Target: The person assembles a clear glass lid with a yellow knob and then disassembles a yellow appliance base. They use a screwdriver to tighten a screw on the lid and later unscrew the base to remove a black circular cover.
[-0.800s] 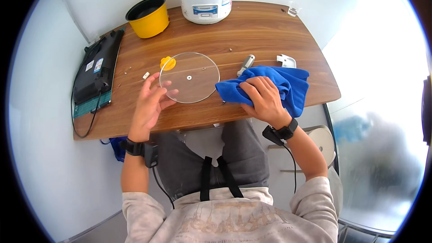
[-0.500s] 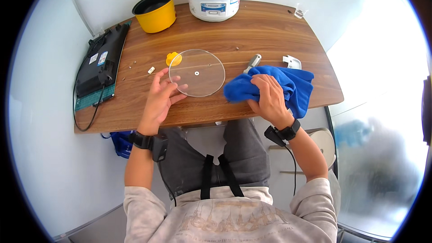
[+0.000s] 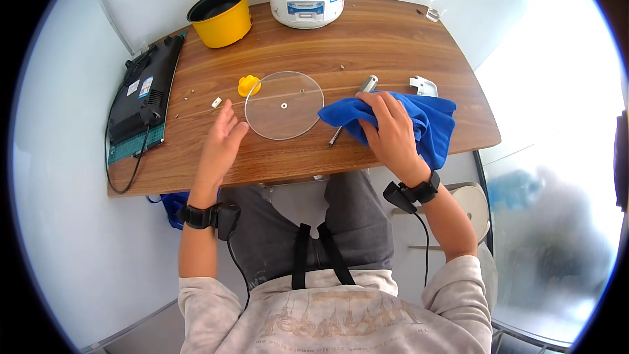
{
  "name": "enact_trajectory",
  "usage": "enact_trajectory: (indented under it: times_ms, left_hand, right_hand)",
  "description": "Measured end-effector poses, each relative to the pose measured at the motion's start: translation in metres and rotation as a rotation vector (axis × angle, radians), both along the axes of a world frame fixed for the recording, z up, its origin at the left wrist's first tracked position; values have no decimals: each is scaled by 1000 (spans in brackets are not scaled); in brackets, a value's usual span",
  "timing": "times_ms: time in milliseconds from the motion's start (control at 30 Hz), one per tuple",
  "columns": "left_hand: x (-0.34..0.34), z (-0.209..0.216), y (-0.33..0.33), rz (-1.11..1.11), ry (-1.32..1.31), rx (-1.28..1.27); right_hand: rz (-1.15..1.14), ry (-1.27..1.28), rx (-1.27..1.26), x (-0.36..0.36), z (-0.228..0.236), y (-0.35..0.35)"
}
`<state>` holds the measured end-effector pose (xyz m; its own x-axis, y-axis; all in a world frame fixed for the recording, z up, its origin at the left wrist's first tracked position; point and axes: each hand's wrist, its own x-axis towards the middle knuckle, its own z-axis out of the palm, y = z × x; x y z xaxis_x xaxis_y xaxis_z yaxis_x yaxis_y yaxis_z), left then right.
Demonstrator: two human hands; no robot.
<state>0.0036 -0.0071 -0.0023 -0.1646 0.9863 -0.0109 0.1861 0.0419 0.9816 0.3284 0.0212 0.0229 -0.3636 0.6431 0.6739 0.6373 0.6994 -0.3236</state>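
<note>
A round clear glass lid [image 3: 284, 121] with a small ring at its centre lies on the wooden table. My left hand [image 3: 225, 141] is open beside its left edge, fingers stretched out and apart from the glass. My right hand [image 3: 395, 132] grips a crumpled blue cloth [image 3: 429, 121] at the right, its thumb and fingers closed over the fabric. A screwdriver [image 3: 370, 82] lies partly beneath the cloth; its grey handle and shaft tip show on either side. Against the lid's upper left edge is a yellow flower-shaped knob [image 3: 248, 85].
A white plastic part [image 3: 424, 86] lies behind the cloth, a small white piece [image 3: 217, 102] left of the lid. At the back stand a yellow pot [image 3: 226, 29] and a white rice cooker [image 3: 304, 13]. A black appliance [image 3: 141, 95] rests on a green mat [image 3: 124, 151] at left.
My left hand has drawn back from the lid's edge to the left. My right hand has lifted the cloth's left end slightly, and the screwdriver's shaft now shows below it.
</note>
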Motion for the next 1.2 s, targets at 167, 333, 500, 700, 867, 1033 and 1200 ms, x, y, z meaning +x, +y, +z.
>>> enact_trajectory:
  times_ms: [167, 333, 500, 700, 867, 1033, 1200]
  left_hand:
    - [37, 17, 4, -310, -686, 98]
    - [127, 46, 12, -549, -1161, -221]
    - [151, 31, 15, -419, -1127, -236]
    - [143, 10, 14, -522, -919, -232]
    - [138, 4, 15, -521, -815, -204]
    - [126, 6, 16, -441, -681, -290]
    - [125, 27, 9, -400, -468, -237]
  right_hand:
    - [64, 138, -94, -5, -2, 4]
    - [77, 75, -8, -26, 14, -8]
    - [-16, 20, -49, -11, 2, 9]
    - [86, 26, 68, -5, -2, 15]
    - [109, -43, 31, -8, -1, 13]
    - [158, -87, 154, -5, 2, 11]
    - [183, -182, 275, -1, 5, 7]
